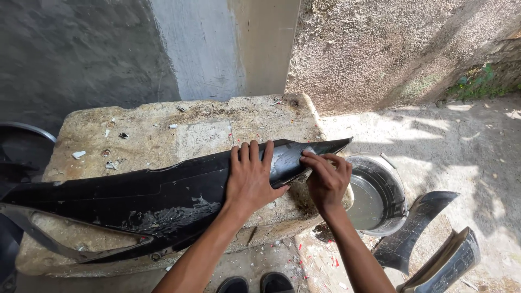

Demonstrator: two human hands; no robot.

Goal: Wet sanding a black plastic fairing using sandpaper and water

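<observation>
- A sunlit concrete yard, rough plastered walls at twelve o'clock, dappled shade on the ground at three o'clock.
- A weathered stone block fills the centre, its top strewn with paint chips.
- A long black plastic body panel lies across the block from nine o'clock towards two o'clock, its surface scuffed grey, the pointed tip overhanging the block's edge.
- A round black basin of water sits on the ground at three o'clock, just beside the block.
- Two dark curved panels lie at four o'clock.
- The left hand presses flat on the panel, fingers spread, gripping nothing.
- The right hand is curled, fingertips pressed to the panel near its tip; whether it pinches something is unclear.
- Black shoe toes show at six o'clock.
</observation>
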